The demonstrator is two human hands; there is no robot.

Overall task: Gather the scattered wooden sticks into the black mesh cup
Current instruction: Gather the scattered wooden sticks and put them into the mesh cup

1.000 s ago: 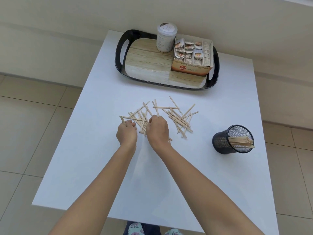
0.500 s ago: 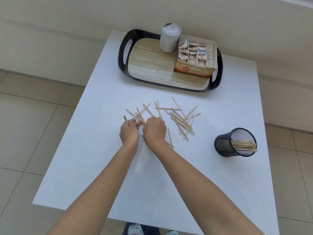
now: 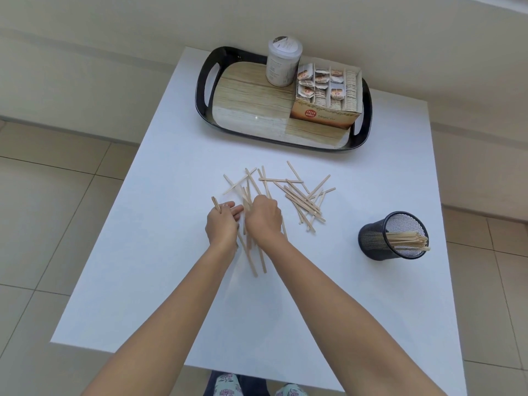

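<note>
wooden sticks [image 3: 253,261] gripped in curled fingers [image 3: 264,200] of left hand [image 3: 221,228] and right hand [image 3: 264,220]

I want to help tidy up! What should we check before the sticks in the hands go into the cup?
1. Right hand grips a bundle of sticks: ok.
2. Left hand holds a few sticks too: ok.
3. Bundle ends lined up: not ok, they splay out below the hands.
4. Room in the cup: ok, the sticks inside fill only part of its mouth.
5. Cup standing steady: cannot tell.
6. Every stick picked up: not ok, loose sticks lie on the table.
</note>
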